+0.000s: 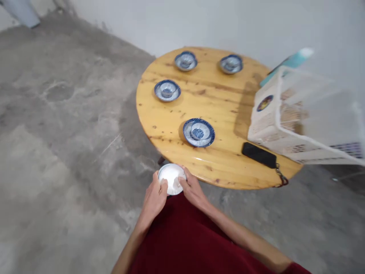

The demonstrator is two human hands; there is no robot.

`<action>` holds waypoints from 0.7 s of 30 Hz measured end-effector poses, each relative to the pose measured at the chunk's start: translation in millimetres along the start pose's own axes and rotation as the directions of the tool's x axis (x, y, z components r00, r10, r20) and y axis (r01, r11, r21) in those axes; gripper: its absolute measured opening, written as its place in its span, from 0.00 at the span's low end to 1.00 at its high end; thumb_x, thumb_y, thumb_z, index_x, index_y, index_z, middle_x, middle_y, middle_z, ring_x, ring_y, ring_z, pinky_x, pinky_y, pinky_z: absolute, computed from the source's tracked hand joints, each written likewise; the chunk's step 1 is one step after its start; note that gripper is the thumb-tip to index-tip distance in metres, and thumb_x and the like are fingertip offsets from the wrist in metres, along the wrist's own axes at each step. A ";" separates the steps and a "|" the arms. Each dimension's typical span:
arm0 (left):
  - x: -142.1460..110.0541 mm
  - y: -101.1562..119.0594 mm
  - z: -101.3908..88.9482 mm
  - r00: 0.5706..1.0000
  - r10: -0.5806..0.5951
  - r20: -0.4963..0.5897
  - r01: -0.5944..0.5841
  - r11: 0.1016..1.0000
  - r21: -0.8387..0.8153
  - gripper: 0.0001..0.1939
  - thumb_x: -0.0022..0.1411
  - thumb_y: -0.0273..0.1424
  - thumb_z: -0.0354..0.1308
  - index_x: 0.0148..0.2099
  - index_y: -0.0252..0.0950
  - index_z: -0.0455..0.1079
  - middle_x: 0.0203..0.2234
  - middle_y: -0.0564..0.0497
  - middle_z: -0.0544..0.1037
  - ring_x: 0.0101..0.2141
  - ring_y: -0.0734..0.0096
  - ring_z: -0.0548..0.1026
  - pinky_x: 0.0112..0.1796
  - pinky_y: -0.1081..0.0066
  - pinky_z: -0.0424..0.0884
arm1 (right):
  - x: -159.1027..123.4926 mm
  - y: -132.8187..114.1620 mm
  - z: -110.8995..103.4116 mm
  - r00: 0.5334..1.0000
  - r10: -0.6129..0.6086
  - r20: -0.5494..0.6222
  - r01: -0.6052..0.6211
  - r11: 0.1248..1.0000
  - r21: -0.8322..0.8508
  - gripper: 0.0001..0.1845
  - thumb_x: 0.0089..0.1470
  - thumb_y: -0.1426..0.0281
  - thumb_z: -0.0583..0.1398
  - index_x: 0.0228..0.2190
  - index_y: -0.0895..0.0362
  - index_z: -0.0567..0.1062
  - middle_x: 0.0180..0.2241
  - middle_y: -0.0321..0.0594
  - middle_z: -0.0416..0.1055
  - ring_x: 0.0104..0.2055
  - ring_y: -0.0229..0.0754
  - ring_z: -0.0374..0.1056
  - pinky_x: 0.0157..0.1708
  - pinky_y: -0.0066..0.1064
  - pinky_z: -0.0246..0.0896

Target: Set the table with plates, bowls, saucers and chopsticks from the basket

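Between my two hands is a small white bowl, held in front of my body just off the table's near edge. My left hand grips its left side, thumb over the rim. On the opposite side my right hand has its fingers closed around the rim, its thumb inside. Several blue-and-white plates stand on the round wooden table, each with a small bowl on it. Nearest to my hands is one such plate bearing a clear-looking bowl.
A white plastic basket stands at the table's right, with contents I cannot make out clearly. Behind it leans a teal object. A black phone with a strap lies by the right edge. A white wall backs the table.
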State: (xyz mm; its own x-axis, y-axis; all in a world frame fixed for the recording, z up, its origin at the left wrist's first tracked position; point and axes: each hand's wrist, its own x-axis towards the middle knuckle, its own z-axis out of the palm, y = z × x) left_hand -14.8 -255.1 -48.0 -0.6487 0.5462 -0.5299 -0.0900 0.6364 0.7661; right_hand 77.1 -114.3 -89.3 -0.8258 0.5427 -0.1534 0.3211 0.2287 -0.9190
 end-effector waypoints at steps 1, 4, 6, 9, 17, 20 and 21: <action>5.3 -2.1 -5.1 1.000 -0.011 0.003 0.011 1.000 -0.027 0.27 0.70 0.42 0.42 0.64 0.33 0.58 0.51 0.38 0.78 0.47 0.56 0.79 0.50 0.59 0.73 | 5.6 -0.7 5.4 1.000 -0.002 -0.005 0.002 1.000 -0.002 0.28 0.57 0.65 0.53 0.57 0.56 0.73 0.57 0.48 0.74 0.58 0.54 0.69 0.63 0.50 0.60; 29.9 -5.4 -23.1 0.999 -0.028 0.033 0.031 0.994 -0.104 0.30 0.69 0.45 0.43 0.65 0.32 0.57 0.51 0.36 0.78 0.43 0.56 0.80 0.44 0.60 0.76 | 25.9 -0.7 23.1 0.999 -0.010 -0.038 0.011 1.000 0.012 0.28 0.56 0.66 0.52 0.56 0.56 0.74 0.56 0.48 0.74 0.59 0.53 0.69 0.63 0.50 0.61; 51.8 -2.4 -35.8 0.998 -0.010 0.061 0.017 0.992 -0.123 0.31 0.69 0.46 0.45 0.65 0.32 0.58 0.53 0.36 0.77 0.43 0.56 0.81 0.41 0.61 0.78 | 42.9 0.0 33.2 0.996 -0.003 -0.090 0.006 0.999 0.034 0.29 0.55 0.68 0.53 0.57 0.56 0.73 0.56 0.47 0.75 0.59 0.52 0.70 0.63 0.49 0.61; 89.1 10.1 -53.4 0.996 0.015 0.092 -0.008 0.997 -0.075 0.31 0.68 0.48 0.47 0.64 0.33 0.60 0.54 0.36 0.77 0.42 0.56 0.81 0.40 0.62 0.78 | 74.2 -0.6 42.5 0.982 0.036 -0.185 -0.021 0.997 0.078 0.30 0.55 0.69 0.53 0.58 0.56 0.73 0.57 0.47 0.74 0.58 0.52 0.70 0.63 0.48 0.62; 197.2 68.2 -107.5 0.956 0.076 0.283 -0.105 0.991 0.087 0.31 0.69 0.48 0.46 0.65 0.34 0.60 0.51 0.39 0.79 0.41 0.58 0.81 0.41 0.63 0.78 | 178.5 -25.1 47.5 0.921 0.152 -0.358 -0.065 0.968 0.243 0.28 0.54 0.69 0.53 0.55 0.56 0.76 0.51 0.47 0.78 0.51 0.51 0.74 0.56 0.45 0.68; 229.8 92.8 -124.9 0.952 0.097 0.292 -0.161 0.965 0.205 0.29 0.69 0.48 0.45 0.63 0.35 0.63 0.50 0.40 0.79 0.41 0.56 0.81 0.40 0.63 0.78 | 211.7 -36.9 44.4 0.905 0.170 -0.389 -0.067 0.962 0.265 0.29 0.53 0.70 0.53 0.55 0.56 0.76 0.50 0.47 0.78 0.49 0.50 0.74 0.55 0.44 0.68; 239.6 101.6 -128.9 0.950 0.114 0.290 -0.192 0.947 0.256 0.28 0.69 0.47 0.45 0.62 0.36 0.65 0.48 0.41 0.80 0.41 0.56 0.80 0.40 0.63 0.77 | 221.4 -40.3 41.9 0.897 0.173 -0.407 -0.065 0.962 0.265 0.29 0.53 0.70 0.52 0.55 0.56 0.76 0.50 0.46 0.78 0.50 0.50 0.74 0.56 0.44 0.68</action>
State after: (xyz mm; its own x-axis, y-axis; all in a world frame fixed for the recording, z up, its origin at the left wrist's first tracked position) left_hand -276.8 -129.8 -50.3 -0.4076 0.7497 -0.5214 0.2325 0.6374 0.7346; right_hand -138.1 -37.2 -101.5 -0.4967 0.8551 -0.1486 0.2392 -0.0296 -0.9705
